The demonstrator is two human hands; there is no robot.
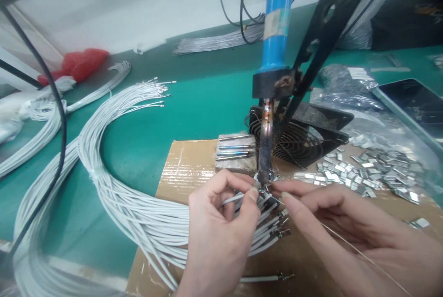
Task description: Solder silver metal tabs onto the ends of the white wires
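My left hand pinches the end of a white wire close under the tip of a soldering iron. The iron has a blue handle and points straight down from a black metal stand. Between thumb and forefinger, my right hand holds a thin strand of solder wire, its end near the iron's tip. The exact contact there is hidden by my fingertips. A thick bundle of white wires passes behind my left hand, and several metal-tipped ends fan out beyond it.
A cardboard sheet covers the green bench mat. Behind the iron sits a black fan. Small metal pieces are heaped at right, near a phone-like dark slab. A black cable crosses the left side.
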